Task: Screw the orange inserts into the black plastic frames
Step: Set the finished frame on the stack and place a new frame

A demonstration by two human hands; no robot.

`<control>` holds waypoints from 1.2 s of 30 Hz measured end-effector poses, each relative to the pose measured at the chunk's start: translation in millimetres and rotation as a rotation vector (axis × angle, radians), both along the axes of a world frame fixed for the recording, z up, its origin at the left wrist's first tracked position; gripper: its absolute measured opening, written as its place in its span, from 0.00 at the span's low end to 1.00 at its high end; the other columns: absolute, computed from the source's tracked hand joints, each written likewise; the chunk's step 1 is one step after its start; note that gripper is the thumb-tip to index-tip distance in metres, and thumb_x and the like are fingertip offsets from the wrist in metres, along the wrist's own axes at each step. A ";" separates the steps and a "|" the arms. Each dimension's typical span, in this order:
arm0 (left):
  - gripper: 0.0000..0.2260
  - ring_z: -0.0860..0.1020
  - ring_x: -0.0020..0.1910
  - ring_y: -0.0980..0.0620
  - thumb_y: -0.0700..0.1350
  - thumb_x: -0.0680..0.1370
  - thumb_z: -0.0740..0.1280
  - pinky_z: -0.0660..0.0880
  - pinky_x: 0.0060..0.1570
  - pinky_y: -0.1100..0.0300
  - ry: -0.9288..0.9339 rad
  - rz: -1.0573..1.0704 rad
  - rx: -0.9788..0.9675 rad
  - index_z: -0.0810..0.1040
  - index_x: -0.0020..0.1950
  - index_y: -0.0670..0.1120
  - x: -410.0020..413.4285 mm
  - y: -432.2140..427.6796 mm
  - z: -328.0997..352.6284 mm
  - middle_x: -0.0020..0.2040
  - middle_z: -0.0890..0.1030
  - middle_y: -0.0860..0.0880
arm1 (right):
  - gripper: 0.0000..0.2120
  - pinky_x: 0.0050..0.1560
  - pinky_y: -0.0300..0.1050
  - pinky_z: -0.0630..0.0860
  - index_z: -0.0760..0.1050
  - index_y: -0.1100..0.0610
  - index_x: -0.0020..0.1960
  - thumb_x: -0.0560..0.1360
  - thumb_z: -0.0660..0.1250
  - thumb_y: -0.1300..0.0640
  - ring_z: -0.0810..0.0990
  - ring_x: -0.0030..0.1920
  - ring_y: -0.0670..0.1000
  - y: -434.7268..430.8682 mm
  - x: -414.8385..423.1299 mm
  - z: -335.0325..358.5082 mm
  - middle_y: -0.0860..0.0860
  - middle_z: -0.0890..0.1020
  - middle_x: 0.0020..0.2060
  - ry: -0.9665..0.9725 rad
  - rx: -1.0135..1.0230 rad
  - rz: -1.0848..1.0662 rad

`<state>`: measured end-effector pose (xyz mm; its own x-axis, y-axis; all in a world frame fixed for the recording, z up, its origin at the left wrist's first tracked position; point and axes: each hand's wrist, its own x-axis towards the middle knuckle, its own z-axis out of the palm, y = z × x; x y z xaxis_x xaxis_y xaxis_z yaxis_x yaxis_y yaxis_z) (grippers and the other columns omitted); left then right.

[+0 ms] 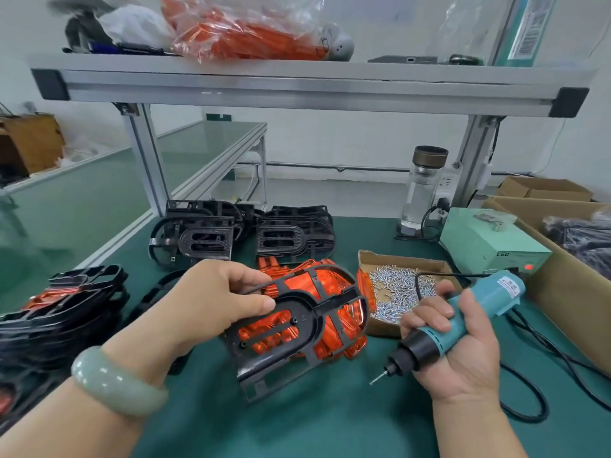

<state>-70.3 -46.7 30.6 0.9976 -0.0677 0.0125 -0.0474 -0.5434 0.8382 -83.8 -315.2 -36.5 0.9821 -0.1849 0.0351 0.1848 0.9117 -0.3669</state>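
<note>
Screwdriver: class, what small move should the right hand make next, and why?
Probably swing the screwdriver to the screw box and pick up a screw. Its bit looks bare, the screws lie just beside the right hand, and the left hand holds the frame with its insert.

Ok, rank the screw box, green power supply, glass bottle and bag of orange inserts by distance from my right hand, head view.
1. Screw box, just beyond the right hand.
2. Green power supply, farther back, on the right.
3. Glass bottle, at the back of the table.
4. Bag of orange inserts, up on the shelf.
</note>
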 end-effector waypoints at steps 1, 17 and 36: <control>0.12 0.83 0.41 0.55 0.40 0.67 0.77 0.79 0.49 0.60 0.016 -0.016 0.003 0.84 0.48 0.51 -0.5 0.3 -0.4 0.41 0.85 0.53 | 0.06 0.30 0.35 0.72 0.73 0.51 0.46 0.75 0.61 0.49 0.68 0.24 0.40 -0.1 -0.2 -0.2 0.43 0.69 0.28 -0.008 -0.004 0.008; 0.07 0.79 0.41 0.68 0.47 0.72 0.73 0.72 0.44 0.74 0.066 -0.353 0.370 0.83 0.47 0.59 -9.7 -19.2 -26.4 0.42 0.83 0.63 | 0.10 0.32 0.33 0.72 0.73 0.51 0.47 0.79 0.57 0.47 0.69 0.24 0.39 -7.1 -2.3 -0.7 0.42 0.69 0.29 -0.074 0.050 0.070; 0.18 0.65 0.61 0.57 0.58 0.77 0.62 0.67 0.60 0.62 -0.195 -0.267 0.713 0.70 0.67 0.61 -32.8 -42.8 -58.7 0.57 0.71 0.58 | 0.17 0.31 0.34 0.72 0.74 0.52 0.47 0.64 0.78 0.52 0.70 0.24 0.40 -7.5 -2.6 -0.6 0.42 0.69 0.29 -0.106 0.077 0.082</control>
